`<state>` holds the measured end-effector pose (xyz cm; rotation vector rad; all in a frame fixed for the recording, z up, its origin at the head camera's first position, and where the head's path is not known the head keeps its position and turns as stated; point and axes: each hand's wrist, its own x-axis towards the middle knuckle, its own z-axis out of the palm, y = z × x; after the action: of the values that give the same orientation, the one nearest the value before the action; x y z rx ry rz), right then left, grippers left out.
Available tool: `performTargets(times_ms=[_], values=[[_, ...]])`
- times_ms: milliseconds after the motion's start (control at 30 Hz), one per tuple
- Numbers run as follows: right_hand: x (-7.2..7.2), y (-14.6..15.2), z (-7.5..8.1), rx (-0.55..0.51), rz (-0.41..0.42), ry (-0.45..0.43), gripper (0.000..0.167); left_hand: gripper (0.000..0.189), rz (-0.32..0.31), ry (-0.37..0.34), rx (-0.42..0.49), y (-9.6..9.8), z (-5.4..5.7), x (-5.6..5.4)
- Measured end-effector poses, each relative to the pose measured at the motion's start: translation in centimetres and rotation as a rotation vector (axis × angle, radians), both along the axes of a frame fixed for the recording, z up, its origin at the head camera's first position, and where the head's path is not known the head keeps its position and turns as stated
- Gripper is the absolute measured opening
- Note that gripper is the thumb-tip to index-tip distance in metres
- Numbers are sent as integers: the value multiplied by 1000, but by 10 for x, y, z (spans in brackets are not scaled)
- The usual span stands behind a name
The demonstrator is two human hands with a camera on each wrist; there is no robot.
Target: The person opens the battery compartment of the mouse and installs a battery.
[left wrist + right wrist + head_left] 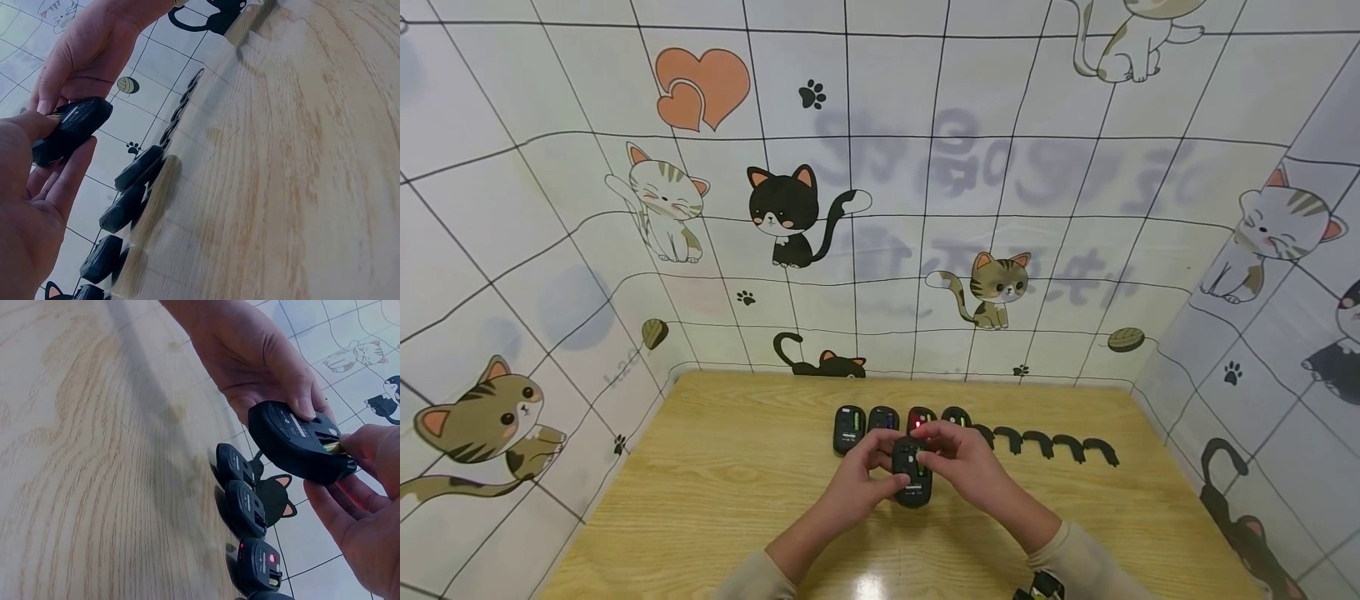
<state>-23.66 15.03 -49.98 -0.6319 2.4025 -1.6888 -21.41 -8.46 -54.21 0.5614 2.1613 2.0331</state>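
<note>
A black computer mouse (913, 492) is held underside up above the table, its battery slot uncovered. My left hand (861, 487) grips one side of it, thumb across the underside and fingers beneath. At the slotted end, my right hand (970, 467) pinches the mouse, its thumb on a green-and-gold battery (331, 447) in the slot. Most of that battery is hidden by the thumb in the right wrist view. Beyond the hands, several more black mice stand in a row, among them a leftmost mouse (848, 429) and one with red lights (259, 565).
Curved black covers (1101, 451) continue the row to the right, several in number. They lie on a wooden table (700, 500), backed and flanked by a white cat-print sheet (887, 183). A dark strapped device (1045, 586) sits by the right sleeve.
</note>
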Motion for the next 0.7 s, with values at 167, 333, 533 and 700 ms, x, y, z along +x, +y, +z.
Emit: performTargets(times_ms=[167, 333, 533, 700], values=[[0, -1, -2, -21, -3, 13, 24, 56, -1, 2, -4, 1, 0, 0], [2, 1, -3, -33, -12, 23, 22, 57, -15, 19, -9, 2, -2, -1], [2, 3, -4, -49, -2, 5, 23, 56, -5, 19, -6, 2, -2, -2], [2, 3, -6, -43, -1, 4, 24, 55, -17, 12, 3, 2, -1, -2]])
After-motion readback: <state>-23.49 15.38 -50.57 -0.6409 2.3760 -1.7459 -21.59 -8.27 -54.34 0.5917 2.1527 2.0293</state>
